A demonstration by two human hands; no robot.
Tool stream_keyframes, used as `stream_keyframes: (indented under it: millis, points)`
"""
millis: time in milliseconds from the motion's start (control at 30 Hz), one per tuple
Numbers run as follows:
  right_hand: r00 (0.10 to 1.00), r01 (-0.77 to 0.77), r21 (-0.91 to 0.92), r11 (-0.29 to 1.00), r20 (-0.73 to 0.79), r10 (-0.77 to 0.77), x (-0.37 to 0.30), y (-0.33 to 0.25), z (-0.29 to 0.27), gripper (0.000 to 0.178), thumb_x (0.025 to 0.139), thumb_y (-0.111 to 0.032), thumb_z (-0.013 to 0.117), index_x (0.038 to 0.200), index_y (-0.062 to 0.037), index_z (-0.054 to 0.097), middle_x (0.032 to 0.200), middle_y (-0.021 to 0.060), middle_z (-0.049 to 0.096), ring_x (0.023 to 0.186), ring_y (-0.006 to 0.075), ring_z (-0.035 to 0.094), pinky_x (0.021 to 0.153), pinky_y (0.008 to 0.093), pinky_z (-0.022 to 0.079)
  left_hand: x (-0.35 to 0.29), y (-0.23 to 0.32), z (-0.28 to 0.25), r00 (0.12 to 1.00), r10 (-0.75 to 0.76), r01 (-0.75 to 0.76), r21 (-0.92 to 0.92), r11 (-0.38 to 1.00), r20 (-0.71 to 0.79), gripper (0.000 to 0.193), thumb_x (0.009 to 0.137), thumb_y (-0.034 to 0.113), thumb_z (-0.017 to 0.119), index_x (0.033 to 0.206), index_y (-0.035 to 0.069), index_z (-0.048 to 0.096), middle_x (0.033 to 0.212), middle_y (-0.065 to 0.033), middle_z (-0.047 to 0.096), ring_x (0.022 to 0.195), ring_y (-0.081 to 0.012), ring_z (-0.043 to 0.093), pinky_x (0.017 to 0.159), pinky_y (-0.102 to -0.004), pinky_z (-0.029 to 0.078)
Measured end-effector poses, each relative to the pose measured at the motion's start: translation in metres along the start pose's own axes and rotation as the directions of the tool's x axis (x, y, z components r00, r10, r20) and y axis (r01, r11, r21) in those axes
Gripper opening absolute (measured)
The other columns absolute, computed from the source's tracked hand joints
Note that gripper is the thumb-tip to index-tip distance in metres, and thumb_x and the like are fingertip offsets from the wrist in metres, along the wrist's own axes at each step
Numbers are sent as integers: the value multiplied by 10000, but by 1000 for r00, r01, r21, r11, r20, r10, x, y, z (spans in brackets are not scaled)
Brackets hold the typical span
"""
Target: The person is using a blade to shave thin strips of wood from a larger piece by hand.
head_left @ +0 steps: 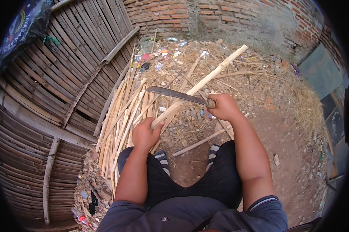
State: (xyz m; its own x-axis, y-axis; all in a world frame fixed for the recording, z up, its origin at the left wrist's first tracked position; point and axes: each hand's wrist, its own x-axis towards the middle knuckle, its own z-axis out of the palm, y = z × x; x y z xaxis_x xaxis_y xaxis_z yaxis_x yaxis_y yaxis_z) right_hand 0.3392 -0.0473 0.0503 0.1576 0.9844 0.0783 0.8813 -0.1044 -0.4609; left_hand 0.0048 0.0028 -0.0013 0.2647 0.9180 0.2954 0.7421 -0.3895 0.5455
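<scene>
My left hand (145, 134) is closed round the near end of a long pale wooden stick (205, 80), which slants up and away to the right. In my right hand (222, 107) is the handle of a machete (174, 94), its dark blade pointing left. The blade lies across the stick, between my two hands; whether its edge touches the wood I cannot tell. Left of and beneath my left hand lies a pile of split wooden sticks (118, 127). A loose stick (201, 141) lies on the ground between my feet.
A bamboo slat wall (46, 100) rises close on the left, and a brick wall (236, 19) stands at the far side. Litter and straw (170, 54) cover the ground before it. Grey panels (321, 71) lean at the right. Rubble and a plastic bottle (81, 217) lie lower left.
</scene>
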Motion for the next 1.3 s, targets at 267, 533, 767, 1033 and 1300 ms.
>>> stream_keyframes:
  millis: [267,533,767,1033,1300]
  points:
    - [988,-43,98,994,-144,57,4,25,-1,376,836,-322,878,1139,-118,791,881,195,762,883,397,748,797,481,573,1,2,1,999,24,-23,29,999,-33,450,929,474,811,1055,44,775,901,-202,763,828,-413,742,736,-501,578]
    - [999,-33,76,997,-1,33,1,3,-6,391,831,-322,884,1141,-105,784,908,198,766,884,397,745,788,477,573,1,3,-2,1000,0,0,18,1000,-10,434,934,469,805,1046,51,777,912,-205,764,835,-408,745,737,-502,579]
    - [993,-8,109,994,-118,21,4,23,1,390,838,-340,885,1133,-105,787,898,199,765,868,396,746,779,477,573,1,6,-1,1000,18,-18,30,999,-15,440,932,470,806,1048,47,777,921,-209,767,838,-413,745,738,-500,581]
    - [999,-9,100,995,-43,14,0,9,-5,432,834,-367,898,1147,-89,791,913,206,767,880,389,752,794,468,572,0,1,0,999,31,-31,2,1000,-34,451,933,471,807,1055,38,776,928,-219,767,843,-425,746,743,-508,584]
    - [986,-77,227,971,-131,108,3,24,-3,444,834,-340,904,1168,-73,782,959,216,769,910,400,749,807,469,568,0,3,0,995,49,-47,25,999,-91,415,931,420,823,1016,16,783,848,-205,748,730,-385,728,698,-473,564]
